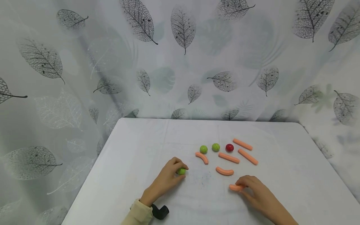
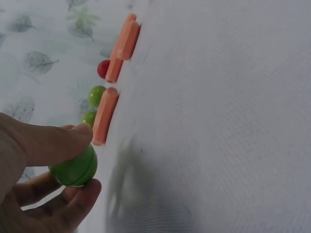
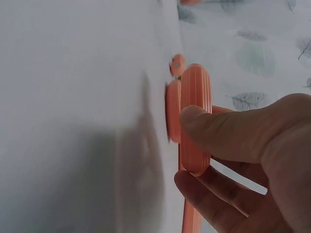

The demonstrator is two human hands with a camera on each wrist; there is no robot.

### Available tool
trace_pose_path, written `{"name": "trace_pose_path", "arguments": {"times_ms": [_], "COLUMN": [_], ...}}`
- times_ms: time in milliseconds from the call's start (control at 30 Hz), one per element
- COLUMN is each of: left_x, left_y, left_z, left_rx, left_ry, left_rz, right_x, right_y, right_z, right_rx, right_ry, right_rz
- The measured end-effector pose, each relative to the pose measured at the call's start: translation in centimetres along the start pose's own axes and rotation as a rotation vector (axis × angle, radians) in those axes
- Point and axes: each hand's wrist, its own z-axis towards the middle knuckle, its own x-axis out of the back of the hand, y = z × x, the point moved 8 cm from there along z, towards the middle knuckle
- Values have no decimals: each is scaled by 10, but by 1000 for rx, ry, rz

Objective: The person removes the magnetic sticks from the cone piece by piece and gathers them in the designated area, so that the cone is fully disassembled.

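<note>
My left hand (image 1: 168, 175) pinches a green ball (image 2: 75, 167) between thumb and fingers, over the left-middle part of the table. In the left wrist view a seam line runs round the ball. My right hand (image 1: 257, 193) grips a short, ridged orange stick (image 3: 196, 87) with rounded ends, near the front right of the table. Just beyond the right hand lies a curved orange piece (image 1: 224, 171). Another curved orange piece (image 1: 202, 158) rests ahead of the left hand, close to two more green balls, one at left (image 1: 203, 149) and one at right (image 1: 216, 147).
Behind the hands, a dark red ball (image 1: 229, 147) sits beside straight orange sticks, one at the back (image 1: 242, 144), one at right (image 1: 248, 157) and one nearer (image 1: 229, 157). A black curved object (image 1: 160, 212) shows at the left wrist. Leaf-patterned curtains (image 1: 180, 62) surround the white table (image 1: 140, 140).
</note>
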Motion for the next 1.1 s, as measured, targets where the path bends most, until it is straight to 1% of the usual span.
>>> {"name": "trace_pose_path", "arguments": {"times_ms": [167, 267, 400, 500, 700, 867, 1000, 1100], "left_x": [0, -1, -1, -2, -5, -5, -8, -13], "left_y": [-2, -2, -2, -1, -1, 5, 15, 24], "left_z": [2, 4, 10, 17, 30, 47, 61, 71], "left_rx": [-7, -12, -24, -25, -1, 15, -12, -39], "left_ry": [9, 16, 27, 25, 4, 3, 9, 9], "left_rz": [-9, -2, 2, -24, -108, -183, -192, -171], "right_x": [2, 0, -2, -2, -2, -4, -3, -1], "right_y": [9, 13, 22, 26, 28, 30, 29, 27], "right_z": [-4, -5, -5, -5, -4, -3, -3, -4], "right_rx": [-3, -18, -85, -123, -143, -168, -141, -112], "right_ry": [13, -2, -50, -66, -72, -85, -54, -17], "right_rz": [-61, -79, -106, -114, -101, -103, -116, -116]}}
